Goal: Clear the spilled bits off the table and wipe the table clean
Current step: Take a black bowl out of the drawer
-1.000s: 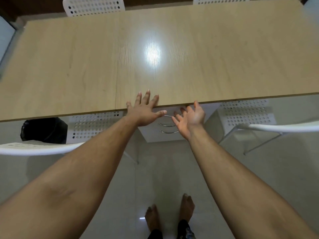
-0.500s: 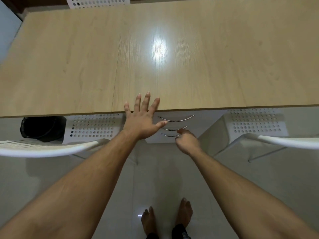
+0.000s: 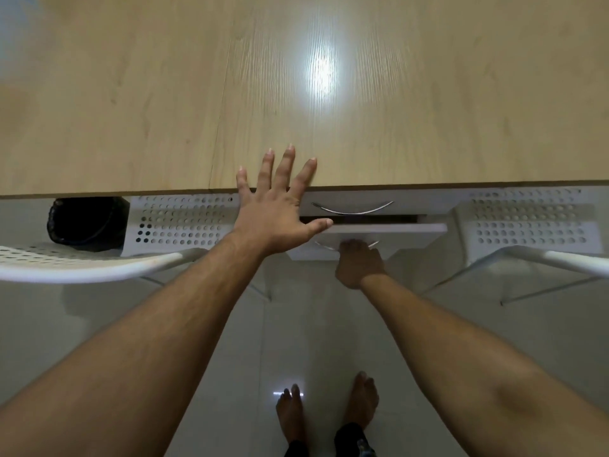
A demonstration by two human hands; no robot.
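Wood-grain table (image 3: pixel 428 110) lay bare before you; no spilled bits showed on it. Your left hand (image 3: pixel 273 212) rested flat, fingers spread, over its near edge. Below that edge your right hand (image 3: pixel 359 262) curled around the metal handle (image 3: pixel 324 247) of a partly open white drawer (image 3: pixel 389 229), which probably slides lightly; pull at the handle's centre.

The surface (image 3: pixel 428 94) is pale wood-grain laminate with a glossy sheen; the drawer handle (image 3: pixel 352 209) is polished metal; the floor (image 3: pixel 296 341) is shiny tile.
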